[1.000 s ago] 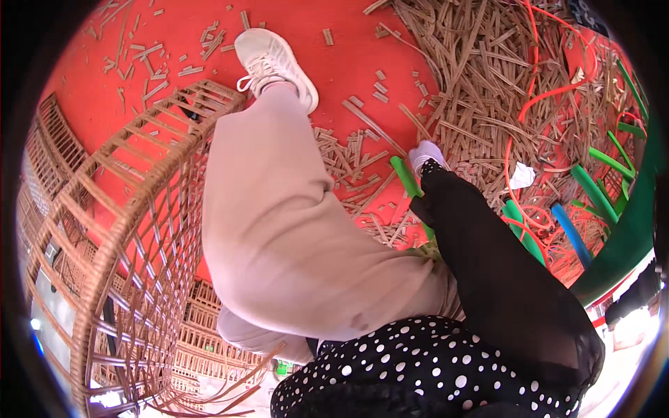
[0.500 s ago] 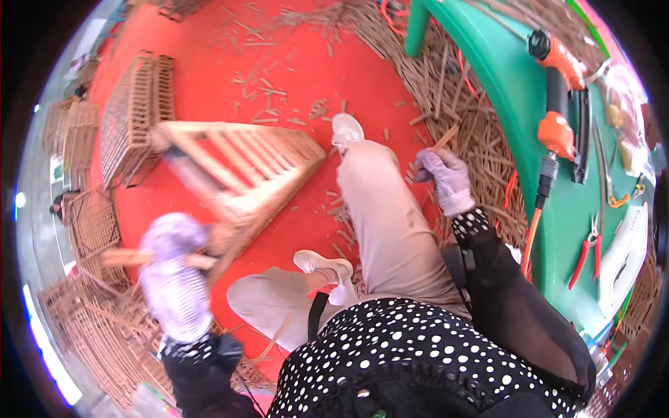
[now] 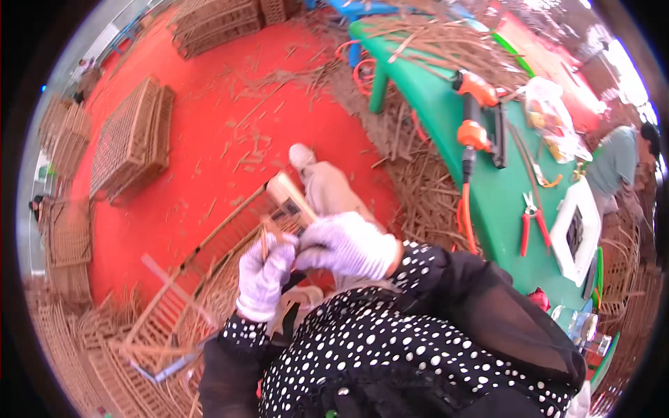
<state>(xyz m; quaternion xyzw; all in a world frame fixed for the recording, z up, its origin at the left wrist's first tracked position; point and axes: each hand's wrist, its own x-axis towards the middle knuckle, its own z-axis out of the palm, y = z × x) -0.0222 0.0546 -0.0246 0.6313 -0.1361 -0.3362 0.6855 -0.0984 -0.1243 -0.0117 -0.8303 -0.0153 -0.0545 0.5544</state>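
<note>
My left hand point(image 3: 265, 275), in a pale knitted glove, is closed around a thin brown wooden strip point(image 3: 264, 242). My right hand point(image 3: 348, 244), gloved alike, meets it in front of my body with fingers curled inward. What those right fingers grip is hidden behind the hand and the slats. Right beside both hands is a slatted wooden frame point(image 3: 226, 247), tilted across my lap; its pale broad end piece point(image 3: 288, 197) points away from me. Part of the frame is covered by my hands and sleeves.
On the green table point(image 3: 432, 104) at right lie an orange-and-black air stapler point(image 3: 481, 122) with a hose, red-handled pliers point(image 3: 534, 226) and a white frame-shaped object point(image 3: 578, 230). Brown strip offcuts point(image 3: 435, 188) heap beside it. Woven crates point(image 3: 136, 136) stand on the red floor point(image 3: 230, 104).
My right hand has come in from the strip heap to meet my left. The left has moved rightward and nearer my body. The wooden frame has turned and dropped lower; the view has shifted.
</note>
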